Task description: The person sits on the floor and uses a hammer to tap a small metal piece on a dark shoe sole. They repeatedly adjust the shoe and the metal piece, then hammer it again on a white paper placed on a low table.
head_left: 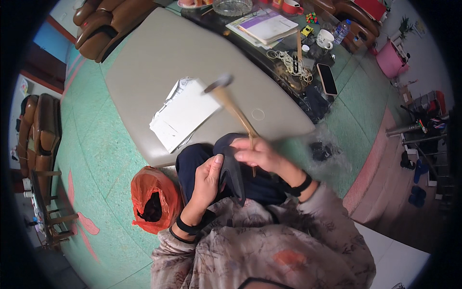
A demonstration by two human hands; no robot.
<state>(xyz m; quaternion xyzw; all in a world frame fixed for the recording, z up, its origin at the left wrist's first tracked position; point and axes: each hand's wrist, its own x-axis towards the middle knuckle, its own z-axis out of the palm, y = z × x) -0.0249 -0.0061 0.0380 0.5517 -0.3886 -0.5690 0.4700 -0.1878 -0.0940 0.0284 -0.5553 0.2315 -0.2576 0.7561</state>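
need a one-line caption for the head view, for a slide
Head view: left hand gripping a dark grey piece, right hand holding a wooden-handled tool, orange plastic bag nearby.

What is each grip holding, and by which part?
The right grip holds a hammer by its lower handle; the left grip pinches a dark grey piece near its upper end.

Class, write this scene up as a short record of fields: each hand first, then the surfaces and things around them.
Left hand: pinches a dark flexible piece
Right hand: grips a wooden-handled hammer, its head blurred; contact with the dark flexible piece unclear
Grey padded bench: bears white sheets and a thin pale ring
Near left forearm: open orange-red plastic bag, dark contents
Black table: smartphone, white mug, puzzle cube
Floor: green
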